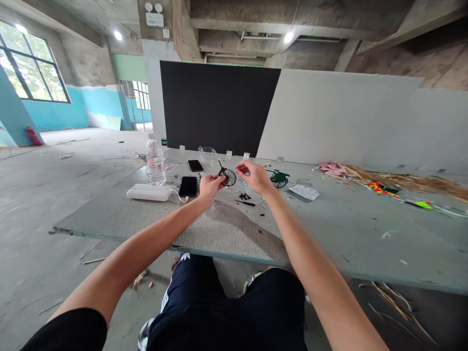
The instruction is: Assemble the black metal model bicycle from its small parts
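My left hand point(209, 189) is closed on a small black model bicycle wheel point(229, 177), which has thin spokes and a fork-like stem rising from it. Just to the right, slightly above the tabletop, my right hand point(256, 176) has thumb and fingertips pinched together. Whatever sits in that pinch is too small to make out. Beyond the right wrist stands a dark green model bicycle body point(280, 175) with a rear wheel, partly covered by the hand. Small black parts point(244, 196) and a thin dark rod-like tool point(245, 203) lie on the table below the hands.
A water bottle point(155, 163), a white power strip-like block point(149, 192) with a cable, and two phones point(188, 186) are at left on the grey table point(226, 229). A white paper point(304, 191) lies right of the bicycle. Straw-like debris point(387, 176) spreads farther right. Black and white panels stand behind.
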Action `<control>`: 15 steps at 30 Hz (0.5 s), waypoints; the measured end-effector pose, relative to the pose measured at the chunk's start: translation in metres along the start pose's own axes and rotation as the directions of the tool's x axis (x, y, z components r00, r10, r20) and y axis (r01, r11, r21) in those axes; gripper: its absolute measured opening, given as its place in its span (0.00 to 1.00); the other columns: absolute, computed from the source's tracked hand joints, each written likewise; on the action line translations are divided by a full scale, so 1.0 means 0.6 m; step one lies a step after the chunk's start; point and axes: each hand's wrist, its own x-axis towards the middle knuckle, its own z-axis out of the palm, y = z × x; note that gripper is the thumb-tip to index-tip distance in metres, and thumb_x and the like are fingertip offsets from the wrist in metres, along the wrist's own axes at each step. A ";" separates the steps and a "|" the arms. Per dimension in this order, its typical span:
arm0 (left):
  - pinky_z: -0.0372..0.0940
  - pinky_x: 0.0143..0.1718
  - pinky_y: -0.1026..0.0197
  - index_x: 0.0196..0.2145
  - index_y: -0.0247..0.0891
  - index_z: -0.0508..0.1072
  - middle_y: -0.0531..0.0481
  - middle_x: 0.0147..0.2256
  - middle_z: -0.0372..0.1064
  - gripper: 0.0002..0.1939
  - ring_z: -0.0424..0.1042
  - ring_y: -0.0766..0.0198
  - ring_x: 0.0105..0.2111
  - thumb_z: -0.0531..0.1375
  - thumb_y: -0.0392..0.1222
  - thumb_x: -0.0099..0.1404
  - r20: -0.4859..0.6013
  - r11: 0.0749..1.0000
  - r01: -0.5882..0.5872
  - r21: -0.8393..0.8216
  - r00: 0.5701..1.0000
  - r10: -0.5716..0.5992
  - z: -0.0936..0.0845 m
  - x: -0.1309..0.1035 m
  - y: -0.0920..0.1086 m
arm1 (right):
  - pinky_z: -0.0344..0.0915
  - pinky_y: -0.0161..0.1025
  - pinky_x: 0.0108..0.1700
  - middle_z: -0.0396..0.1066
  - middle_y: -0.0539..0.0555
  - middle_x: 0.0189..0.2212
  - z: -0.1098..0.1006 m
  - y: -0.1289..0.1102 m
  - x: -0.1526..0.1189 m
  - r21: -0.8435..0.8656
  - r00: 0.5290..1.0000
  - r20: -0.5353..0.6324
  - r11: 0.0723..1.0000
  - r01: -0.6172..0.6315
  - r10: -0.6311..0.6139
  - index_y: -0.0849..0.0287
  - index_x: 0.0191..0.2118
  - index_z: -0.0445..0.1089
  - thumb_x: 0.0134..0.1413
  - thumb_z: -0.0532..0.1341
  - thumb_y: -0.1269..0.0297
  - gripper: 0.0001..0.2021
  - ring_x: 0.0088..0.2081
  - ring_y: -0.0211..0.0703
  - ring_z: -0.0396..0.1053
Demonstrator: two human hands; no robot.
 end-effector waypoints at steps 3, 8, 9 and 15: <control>0.73 0.42 0.60 0.27 0.31 0.74 0.48 0.27 0.76 0.07 0.76 0.66 0.29 0.70 0.32 0.55 -0.010 1.000 -0.013 -0.003 1.000 0.013 0.000 0.002 0.001 | 0.70 0.41 0.42 0.78 0.54 0.35 0.016 -0.023 -0.003 0.014 0.996 0.023 0.997 0.082 -0.082 0.56 0.41 0.73 0.63 0.60 0.64 0.05 0.36 0.44 0.76; 0.73 0.41 0.60 0.27 0.31 0.74 0.48 0.26 0.75 0.05 0.76 0.66 0.28 0.67 0.30 0.57 -0.020 1.000 -0.015 -0.001 1.000 0.015 0.002 0.000 0.004 | 0.70 0.39 0.42 0.78 0.53 0.35 0.027 -0.029 -0.006 0.034 0.993 0.029 0.993 0.110 -0.111 0.57 0.40 0.73 0.63 0.60 0.66 0.04 0.36 0.43 0.77; 0.73 0.41 0.60 0.27 0.32 0.73 0.48 0.26 0.75 0.05 0.76 0.66 0.28 0.67 0.30 0.57 -0.018 1.000 -0.017 0.001 1.000 0.017 0.002 0.000 0.004 | 0.70 0.39 0.42 0.78 0.53 0.36 0.027 -0.029 -0.006 0.032 0.993 0.030 0.993 0.113 -0.114 0.57 0.40 0.73 0.63 0.60 0.66 0.04 0.36 0.43 0.76; 0.74 0.41 0.58 0.27 0.32 0.72 0.48 0.26 0.75 0.07 0.77 0.65 0.28 0.68 0.30 0.57 -0.020 1.000 -0.025 0.017 0.999 0.025 -0.001 0.001 0.004 | 0.69 0.38 0.41 0.78 0.53 0.36 0.026 -0.033 -0.006 -0.012 0.990 0.050 0.991 0.131 -0.130 0.57 0.41 0.73 0.63 0.61 0.68 0.04 0.36 0.42 0.76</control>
